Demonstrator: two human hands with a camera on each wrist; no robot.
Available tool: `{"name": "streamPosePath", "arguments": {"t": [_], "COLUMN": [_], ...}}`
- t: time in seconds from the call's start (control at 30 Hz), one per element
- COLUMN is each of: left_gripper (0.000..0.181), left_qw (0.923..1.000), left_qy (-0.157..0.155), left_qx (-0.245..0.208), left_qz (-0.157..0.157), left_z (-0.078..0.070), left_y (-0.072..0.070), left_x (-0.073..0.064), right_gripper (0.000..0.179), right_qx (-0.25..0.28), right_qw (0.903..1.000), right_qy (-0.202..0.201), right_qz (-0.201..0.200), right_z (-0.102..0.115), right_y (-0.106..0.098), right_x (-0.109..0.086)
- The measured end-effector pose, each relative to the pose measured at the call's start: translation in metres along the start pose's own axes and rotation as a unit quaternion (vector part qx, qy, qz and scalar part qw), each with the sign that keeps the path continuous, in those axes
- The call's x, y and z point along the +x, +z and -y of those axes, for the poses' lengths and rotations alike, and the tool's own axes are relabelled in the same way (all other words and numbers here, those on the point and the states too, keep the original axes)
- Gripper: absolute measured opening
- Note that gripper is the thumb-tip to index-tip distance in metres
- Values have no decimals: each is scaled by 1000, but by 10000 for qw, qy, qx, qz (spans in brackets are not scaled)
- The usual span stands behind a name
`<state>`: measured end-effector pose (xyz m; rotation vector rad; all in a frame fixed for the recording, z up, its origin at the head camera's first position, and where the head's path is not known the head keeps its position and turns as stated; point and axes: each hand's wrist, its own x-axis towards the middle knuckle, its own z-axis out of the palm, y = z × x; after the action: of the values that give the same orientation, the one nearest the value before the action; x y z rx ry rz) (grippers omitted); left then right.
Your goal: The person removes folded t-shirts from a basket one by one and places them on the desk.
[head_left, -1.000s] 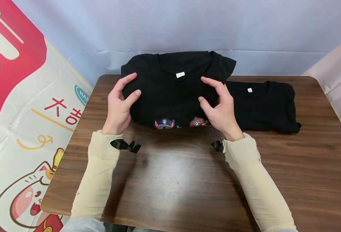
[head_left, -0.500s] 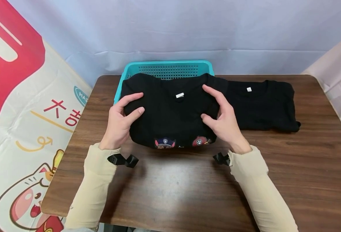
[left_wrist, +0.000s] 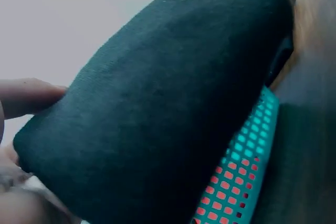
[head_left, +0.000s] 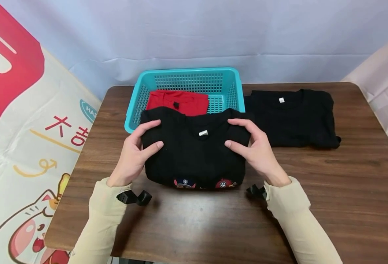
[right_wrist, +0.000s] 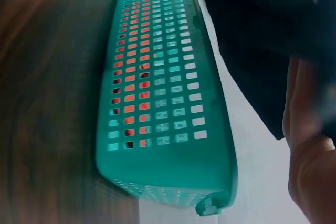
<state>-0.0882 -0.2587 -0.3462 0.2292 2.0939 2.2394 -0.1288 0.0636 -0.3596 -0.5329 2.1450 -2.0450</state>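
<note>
Between both hands, in the head view, is a folded black T-shirt [head_left: 194,154] with a white neck label and cartoon badges along its lower fold. My left hand [head_left: 132,156] grips its left side, thumb and a finger on the front. The right side is held the same way by my right hand [head_left: 258,150]. Just behind the shirt stands a turquoise plastic basket [head_left: 134,106], its front wall hidden by the shirt in the head view. Inside it lies a folded red garment [head_left: 180,101]. In the right wrist view the black shirt [right_wrist: 262,40] hangs above the basket's rim.
A second folded black T-shirt [head_left: 292,121] lies on the wooden table [head_left: 312,190], to the right of the basket. A pale curtain [head_left: 194,33] stands behind the table. On the left hangs a printed banner [head_left: 22,121].
The held black shirt has come toward the person and lower in the head view, uncovering the basket and the red garment in it. Both hands moved with it and kept their grip.
</note>
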Motion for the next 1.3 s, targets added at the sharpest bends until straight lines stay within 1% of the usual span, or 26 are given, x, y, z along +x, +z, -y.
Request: {"name": "streamPosePath", "arguments": {"t": [0.1,0.2,0.3,0.37,0.47,0.5,0.53,0.6,0.73,0.83,0.9,0.97,1.03,1.13,1.2,1.3], "left_gripper": [46,50,64,72,78,79,78,74,63,54,50,47,46,46,45,44], "left_qw": [9989,9962,9949,9935,9905,9891,9877,9859,9806,9734,9677,9639,9630,9641,9642,9624], "left_qy": [-369,-716,-963,-1124,-1366,-1468,-1558,-1658,-1839,-2078,-2251,-2322,-2318,-2194,-2146,-2177], "left_qx": [304,501,292,156,-97,-57,35,236,618,809,960,1098,1170,1320,1411,1474], "left_qz": [-26,4,35,-27,-116,-133,-135,-45,283,519,611,698,719,697,667,681], "left_z": [5,7,9,10,13,14,15,16,19,29,37,44,48,51,52,54], "left_y": [-1,-2,-4,-5,-6,-6,-6,-6,-8,-9,-9,-9,-8,-8,-9,-11], "left_x": [-6,-12,-16,-19,-21,-22,-23,-26,-30,-29,-26,-23,-20,-16,-13,-10], "right_gripper": [51,50,52,58,68,71,72,72,69,66,64,62,60,58,58,59], "right_qx": [-348,-828,-1138,-1274,-1386,-1432,-1461,-1467,-1490,-1566,-1690,-1784,-1882,-1975,-2024,-2131], "right_qw": [9992,9962,9930,9913,9897,9890,9884,9876,9847,9804,9759,9718,9685,9663,9648,9600], "right_qy": [7,-91,-90,-13,141,178,212,272,458,631,727,806,879,962,1085,1312], "right_qz": [174,260,315,318,319,333,367,484,779,1017,1172,1313,1373,1340,1284,1256], "right_z": [-4,-7,-9,-11,-14,-15,-16,-16,-18,-26,-34,-43,-49,-54,-55,-55], "right_y": [-1,-4,-7,-8,-10,-10,-10,-11,-13,-13,-11,-9,-7,-5,-6,-7], "right_x": [-4,-9,-13,-15,-16,-17,-18,-20,-26,-26,-25,-24,-22,-20,-18,-16]}}
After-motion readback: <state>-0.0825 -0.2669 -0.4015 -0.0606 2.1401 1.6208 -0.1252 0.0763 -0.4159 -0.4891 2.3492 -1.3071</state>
